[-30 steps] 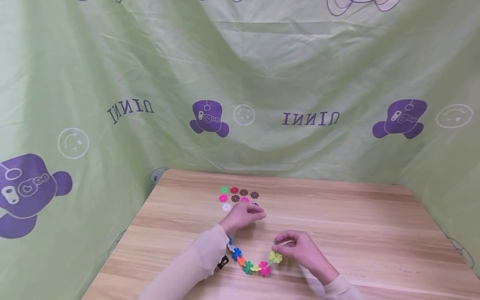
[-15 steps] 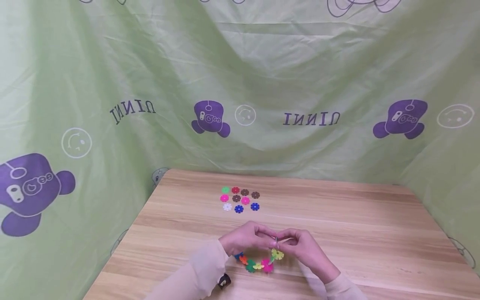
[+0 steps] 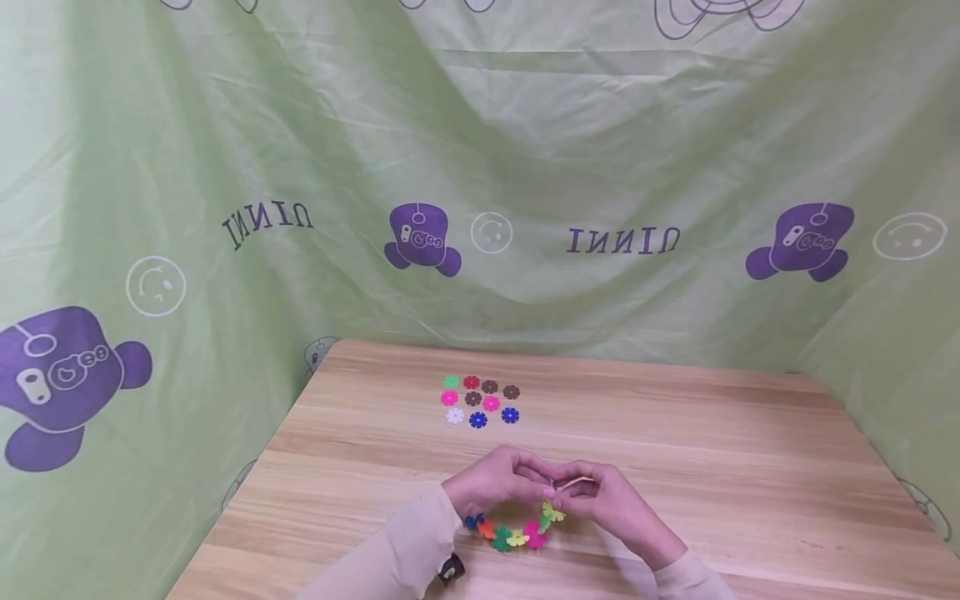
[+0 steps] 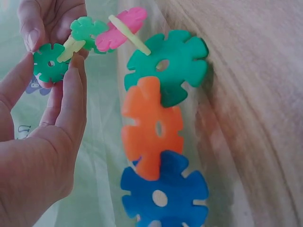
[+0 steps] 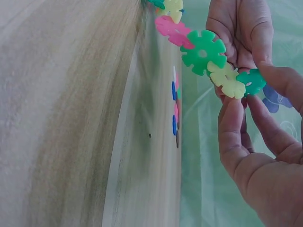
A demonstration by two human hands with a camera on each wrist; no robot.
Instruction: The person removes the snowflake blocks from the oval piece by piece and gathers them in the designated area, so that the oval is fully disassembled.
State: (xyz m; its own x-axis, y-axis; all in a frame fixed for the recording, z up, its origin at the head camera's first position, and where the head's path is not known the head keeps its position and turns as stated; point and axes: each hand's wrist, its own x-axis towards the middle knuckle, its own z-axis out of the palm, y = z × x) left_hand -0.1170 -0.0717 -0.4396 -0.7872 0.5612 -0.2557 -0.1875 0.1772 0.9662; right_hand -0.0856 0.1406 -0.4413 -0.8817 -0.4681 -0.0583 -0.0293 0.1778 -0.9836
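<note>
Your left hand (image 3: 495,479) and right hand (image 3: 613,504) both pinch green end disc (image 4: 51,72) of flower-disc chain (image 3: 502,540), over tabletop's (image 3: 675,433) near side. Chain's long axis curves U-like, sideways across tabletop, pinched end rising. Behind tabletop, green curtain (image 3: 525,150) reads "INNIU" (image 3: 624,241), flipped.

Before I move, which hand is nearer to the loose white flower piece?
The left. The left hand is on the person's side of the white flower piece, slightly right; the right hand is farther right.
</note>
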